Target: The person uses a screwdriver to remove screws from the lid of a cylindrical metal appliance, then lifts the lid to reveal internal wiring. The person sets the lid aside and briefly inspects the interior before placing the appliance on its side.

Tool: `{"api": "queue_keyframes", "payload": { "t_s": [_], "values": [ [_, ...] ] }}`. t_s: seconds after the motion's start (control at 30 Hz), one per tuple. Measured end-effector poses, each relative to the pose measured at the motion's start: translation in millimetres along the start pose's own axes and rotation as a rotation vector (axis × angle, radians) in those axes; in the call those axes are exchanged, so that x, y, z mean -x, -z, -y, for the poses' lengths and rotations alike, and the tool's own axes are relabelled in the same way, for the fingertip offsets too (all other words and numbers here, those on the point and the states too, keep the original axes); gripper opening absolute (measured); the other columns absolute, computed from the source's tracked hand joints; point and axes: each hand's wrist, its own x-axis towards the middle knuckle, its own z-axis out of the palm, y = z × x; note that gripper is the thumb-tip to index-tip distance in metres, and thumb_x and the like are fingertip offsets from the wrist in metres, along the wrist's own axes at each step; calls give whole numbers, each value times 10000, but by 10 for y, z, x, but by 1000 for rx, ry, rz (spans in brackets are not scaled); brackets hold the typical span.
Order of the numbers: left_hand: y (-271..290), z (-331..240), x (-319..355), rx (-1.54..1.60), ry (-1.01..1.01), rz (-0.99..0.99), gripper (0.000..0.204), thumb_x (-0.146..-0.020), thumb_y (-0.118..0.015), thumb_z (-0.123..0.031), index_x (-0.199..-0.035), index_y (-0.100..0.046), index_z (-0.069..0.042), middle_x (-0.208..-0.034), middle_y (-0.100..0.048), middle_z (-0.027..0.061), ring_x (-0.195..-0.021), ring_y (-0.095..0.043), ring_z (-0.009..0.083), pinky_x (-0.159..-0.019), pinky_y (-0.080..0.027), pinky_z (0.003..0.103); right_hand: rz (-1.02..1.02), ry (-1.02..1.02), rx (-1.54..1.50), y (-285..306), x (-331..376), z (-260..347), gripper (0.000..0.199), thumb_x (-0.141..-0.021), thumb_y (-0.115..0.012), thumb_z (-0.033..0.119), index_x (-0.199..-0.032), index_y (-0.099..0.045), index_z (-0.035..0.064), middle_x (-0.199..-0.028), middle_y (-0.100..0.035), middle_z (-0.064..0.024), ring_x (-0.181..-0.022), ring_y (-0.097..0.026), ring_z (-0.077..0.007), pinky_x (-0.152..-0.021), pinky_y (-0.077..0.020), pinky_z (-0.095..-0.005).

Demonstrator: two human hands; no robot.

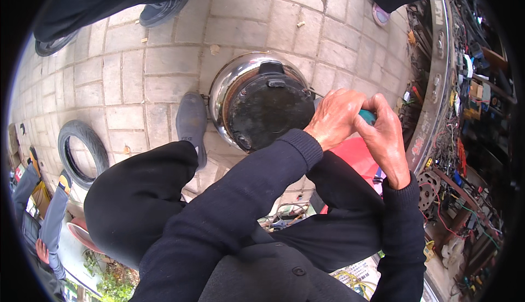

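A round, shiny metal pot point(220, 94) with a scuffed black base point(268, 110) lies on the paving between my feet, its black base facing up. Just right of it, my right hand point(387, 138) is closed round the teal handle point(367, 117) of what looks like a screwdriver. A thin metal shaft point(314, 92) shows between the pot's right edge and my left hand point(334, 117). My left hand is curled over the tool in front of the handle, its fingertips partly hidden. Whether the tip touches the pot is hard to tell.
A small black tyre point(83, 154) lies at the left. Tangled wires and metal scraps point(459, 192) crowd the right side behind a metal edge point(437, 67). Something red point(355, 157) is under my right hand. Other people's shoes point(164, 12) stand at the far side.
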Motion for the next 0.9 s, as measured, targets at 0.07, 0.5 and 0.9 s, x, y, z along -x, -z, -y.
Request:
{"api": "queue_keyframes", "payload": {
  "t_s": [0.07, 0.5, 0.9],
  "values": [
    [-16, 12, 13, -4, 5, 3, 194, -799, -726, -106, -937, -601, -52, -900, -643, 153, -930, -622, 394, -826, -491, 490, 15, -14, 3, -13, -7, -5, 298, -880, -721, 208, -981, -577, -31, -854, -650, -214, -775, -660, -315, -734, -521, -407],
    [-18, 52, 65, -38, -6, -25, 192, -803, -722, -101, -929, -589, -44, -895, -631, 143, -924, -615, 385, -822, -485, 484, 9, -22, 52, -44, -4, 24, 295, -867, -722, 195, -991, -583, -35, -863, -650, -227, -787, -661, -352, -743, -518, -417],
    [136, 85, -20, 126, 129, 74, 207, -833, -727, -170, -972, -625, -57, -911, -672, 171, -910, -653, 403, -765, -516, 460, 55, -3, 142, -26, -174, 203, 305, -885, -688, 234, -950, -570, -39, -834, -647, -278, -817, -654, -452, -723, -502, -463]
  ]
}}
